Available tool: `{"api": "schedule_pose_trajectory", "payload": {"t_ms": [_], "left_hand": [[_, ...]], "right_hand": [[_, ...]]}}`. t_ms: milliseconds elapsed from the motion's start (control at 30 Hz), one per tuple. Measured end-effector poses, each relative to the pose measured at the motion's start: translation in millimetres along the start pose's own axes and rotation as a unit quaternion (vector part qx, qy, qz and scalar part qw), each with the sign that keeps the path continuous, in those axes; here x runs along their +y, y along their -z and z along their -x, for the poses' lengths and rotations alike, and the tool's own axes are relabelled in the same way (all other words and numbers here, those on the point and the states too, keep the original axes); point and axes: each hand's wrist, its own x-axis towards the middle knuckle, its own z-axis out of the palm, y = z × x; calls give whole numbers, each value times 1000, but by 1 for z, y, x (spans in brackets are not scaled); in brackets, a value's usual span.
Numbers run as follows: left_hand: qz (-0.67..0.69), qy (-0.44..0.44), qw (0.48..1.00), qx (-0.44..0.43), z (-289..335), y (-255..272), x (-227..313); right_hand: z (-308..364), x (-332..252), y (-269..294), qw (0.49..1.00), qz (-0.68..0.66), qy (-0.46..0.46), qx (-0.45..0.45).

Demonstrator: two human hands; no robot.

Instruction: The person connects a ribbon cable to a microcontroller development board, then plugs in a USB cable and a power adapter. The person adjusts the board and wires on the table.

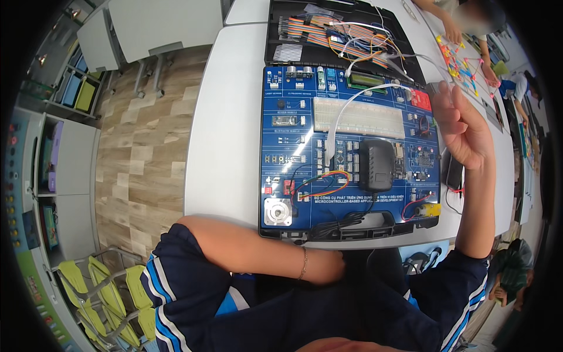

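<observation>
My right hand (466, 132) is raised beside the right edge of a blue electronics kit board (281, 202), its fingers loosely bent with nothing seen in them. My left forearm crosses in front of the table, and my left hand (328, 267) rests low by my lap, its fingers hidden. On the board lie a black power adapter (376, 164) with its coiled cord (337, 227), a white breadboard (359, 117) and a small green display (366, 82). A white ribbon cable (346, 114) arches over the breadboard. Coloured wires (328, 180) loop near the lower left.
The case's open black lid (281, 17) holds rainbow jumper wires (311, 30). A black object (455, 170) sits by my right wrist. Other people's hands (453, 32) work on a colourful stick model (460, 64) at the far right. Green chairs (105, 281) stand at left.
</observation>
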Motion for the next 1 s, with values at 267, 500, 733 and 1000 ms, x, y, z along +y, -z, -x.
{"api": "schedule_pose_trajectory", "payload": {"t_ms": [267, 500, 733, 1000], "left_hand": [[-9, 2, 1000, 24, 6, -1, -4], [88, 3, 996, -19, 4, 29, 1], [204, -20, 979, -25, 45, 102, 35], [265, 99, 757, 589, 92, 178, -2]], "right_hand": [[5, 21, -21, 983, -136, 113, -40], [-1, -3, -31, 989, 35, 141, -34], [23, 42, -39, 968, 184, 165, 37], [35, 75, -45, 994, 89, 64, -23]]}}
